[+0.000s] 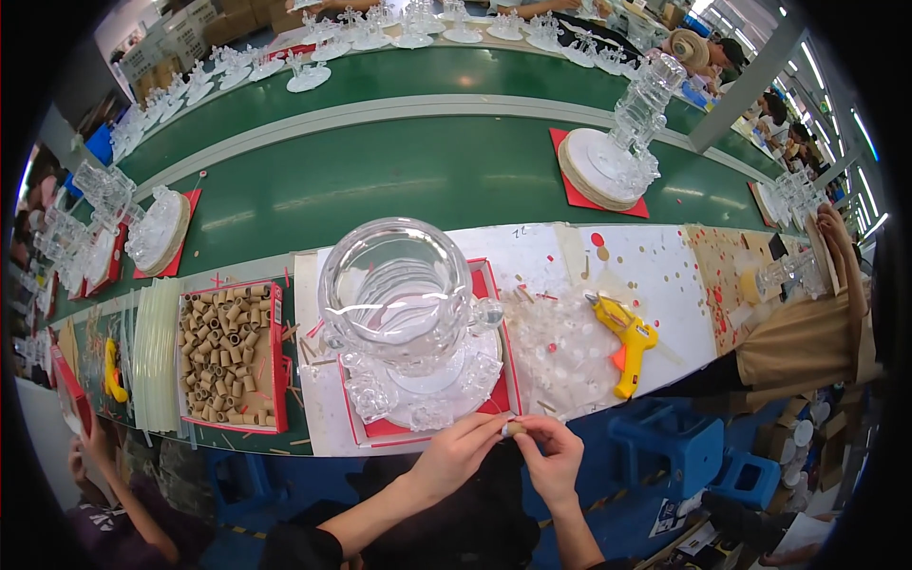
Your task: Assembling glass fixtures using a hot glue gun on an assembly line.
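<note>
At the front edge of the worktable, my left hand [450,460] and my right hand [554,459] meet in a pinch on one small tan and whitish piece [514,428]. It looks like a short cardboard tube, though the fingertips partly cover it. Just beyond my hands stands a tall clear stack of cup-like pieces [394,294], with small clear figures [372,389] around its foot on a white round base [423,410]. The base sits in a shallow red box [508,361]. A yellow glue gun [624,344] lies to the right of the box.
On the left, a red-edged box [283,380] holds many short cardboard tubes [223,347], beside a bundle of translucent glue sticks [157,342]. More clear stacks [608,161] stand on the green conveyor [399,166]. Co-workers sit both sides; blue stools [670,442] stand below right.
</note>
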